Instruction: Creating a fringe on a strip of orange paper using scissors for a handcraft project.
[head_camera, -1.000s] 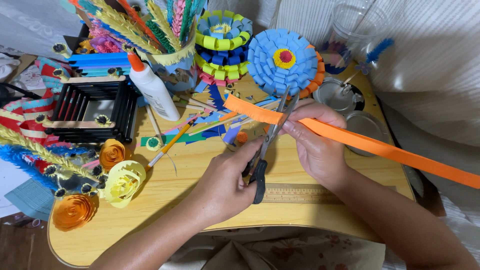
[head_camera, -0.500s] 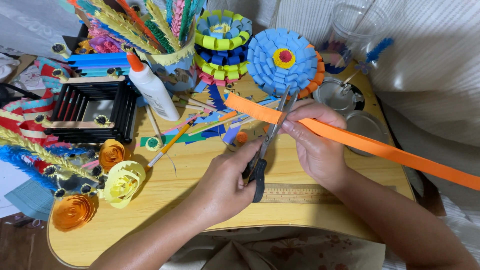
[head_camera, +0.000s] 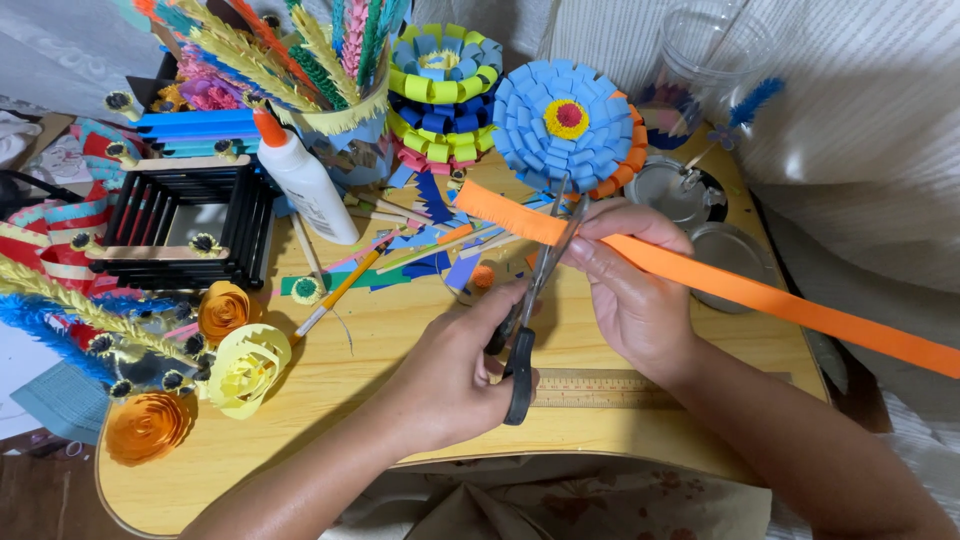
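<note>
Head view: left hand (head_camera: 450, 375) grips scissors (head_camera: 530, 300), right hand (head_camera: 630, 290) pinches orange paper strip (head_camera: 750, 290) near white glue bottle (head_camera: 305, 185).

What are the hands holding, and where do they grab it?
The left hand grips scissors by the handles; the right hand pinches the orange paper strip near its fringed end.
</note>
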